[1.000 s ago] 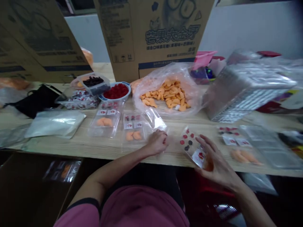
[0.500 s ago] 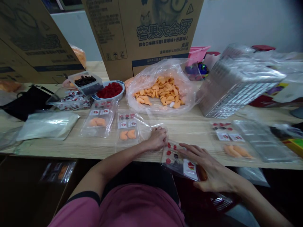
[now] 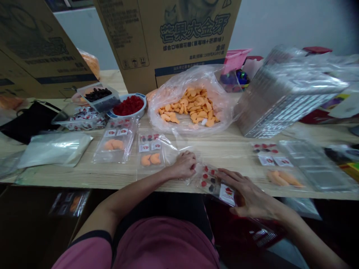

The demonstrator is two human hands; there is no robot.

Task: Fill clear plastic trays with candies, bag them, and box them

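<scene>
My left hand (image 3: 183,165) is closed in a pinch on the mouth of a clear plastic bag (image 3: 179,149) at the front edge of the wooden table (image 3: 218,149). My right hand (image 3: 246,196) holds a clear filled tray (image 3: 217,183) with red and dark sweets, small white packets and an orange piece; the fingers lie over its near end. The tray's far end reaches the bag's opening beside my left hand.
Two bagged filled trays (image 3: 116,140) (image 3: 151,151) lie left of my hands; an unbagged filled tray (image 3: 273,168) and an empty tray (image 3: 314,164) lie right. Behind: a bag of orange snacks (image 3: 190,106), a bowl of red sweets (image 3: 129,105), a tray stack (image 3: 283,93), cardboard boxes (image 3: 168,33).
My right hand has brought the filled tray leftward and down, from held up over the table to the bag's mouth by my left hand. My left hand has stayed in place.
</scene>
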